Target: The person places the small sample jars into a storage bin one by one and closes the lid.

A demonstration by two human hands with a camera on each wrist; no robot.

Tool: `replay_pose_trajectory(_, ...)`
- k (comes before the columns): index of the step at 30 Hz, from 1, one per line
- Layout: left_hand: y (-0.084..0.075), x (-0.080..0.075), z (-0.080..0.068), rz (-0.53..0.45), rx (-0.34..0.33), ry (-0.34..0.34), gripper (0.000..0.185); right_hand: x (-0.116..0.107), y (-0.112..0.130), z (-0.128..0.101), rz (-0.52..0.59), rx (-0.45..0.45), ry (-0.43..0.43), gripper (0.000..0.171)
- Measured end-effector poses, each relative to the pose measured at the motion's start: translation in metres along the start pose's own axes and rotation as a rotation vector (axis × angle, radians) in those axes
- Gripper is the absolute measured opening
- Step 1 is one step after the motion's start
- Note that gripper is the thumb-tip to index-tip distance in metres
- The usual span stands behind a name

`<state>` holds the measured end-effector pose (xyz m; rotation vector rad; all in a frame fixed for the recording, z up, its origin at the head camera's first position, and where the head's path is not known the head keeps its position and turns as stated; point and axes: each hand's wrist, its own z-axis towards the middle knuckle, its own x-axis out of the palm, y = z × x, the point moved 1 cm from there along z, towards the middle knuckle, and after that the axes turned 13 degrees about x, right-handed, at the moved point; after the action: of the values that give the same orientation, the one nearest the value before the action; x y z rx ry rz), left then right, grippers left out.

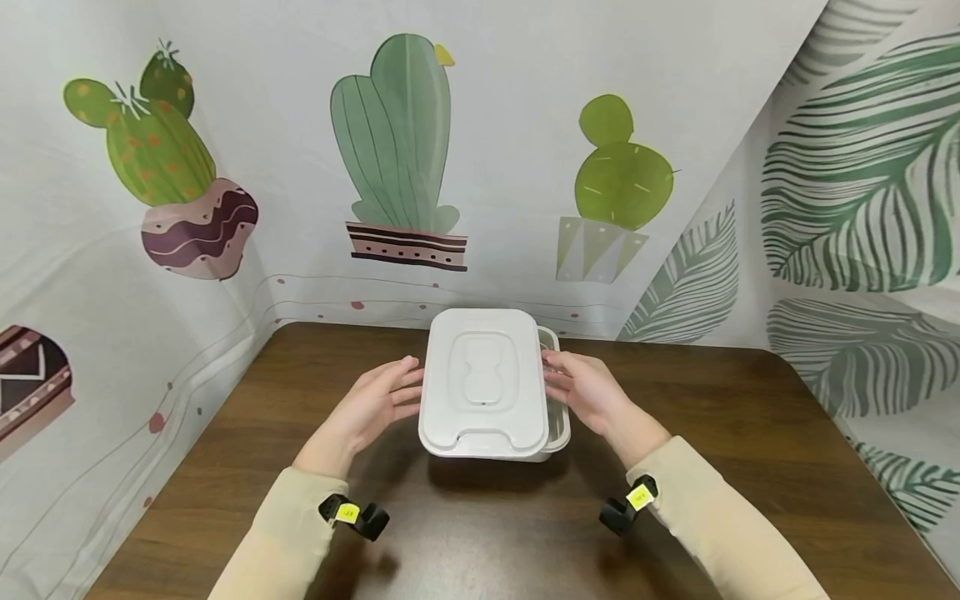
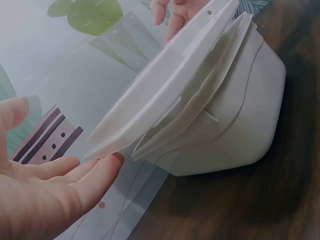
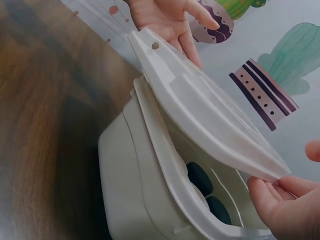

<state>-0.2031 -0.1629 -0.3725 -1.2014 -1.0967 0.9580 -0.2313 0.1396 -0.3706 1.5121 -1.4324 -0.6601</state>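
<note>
A white plastic box (image 1: 559, 430) stands on the dark wooden table (image 1: 750, 467). Its white lid (image 1: 483, 379) is held just above it, shifted left, so the box's right rim shows. My left hand (image 1: 375, 404) touches the lid's left edge with nearly straight fingers (image 2: 95, 175) under it. My right hand (image 1: 588, 392) touches the right edge, fingertips (image 3: 272, 200) under the lid's corner. In the right wrist view the lid (image 3: 200, 110) is tilted up off the box (image 3: 135, 175), and dark rounded items (image 3: 200, 180) lie inside. The left wrist view shows the lid (image 2: 165, 90) above the box (image 2: 240, 110).
A cloth backdrop printed with cacti (image 1: 397, 142) and leaves (image 1: 862, 183) rises close behind the table and along both sides. Bare tabletop shows in front of the box and to its right. Small black bands sit on both beige sleeves.
</note>
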Motion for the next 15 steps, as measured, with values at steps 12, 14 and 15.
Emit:
replay_pose_trajectory(12,0.003,0.013,0.011,0.001,0.009,0.015,0.060,-0.011,0.004,-0.003,-0.003,-0.001,-0.042,0.048)
replay_pose_trajectory(14,0.004,0.015,0.013,0.005,0.009,0.013,0.059,-0.013,0.004,-0.003,-0.012,-0.008,-0.037,0.048)
replay_pose_trajectory(15,0.004,0.016,0.013,0.004,0.009,0.011,0.060,-0.014,0.004,-0.003,-0.015,-0.012,-0.035,0.049)
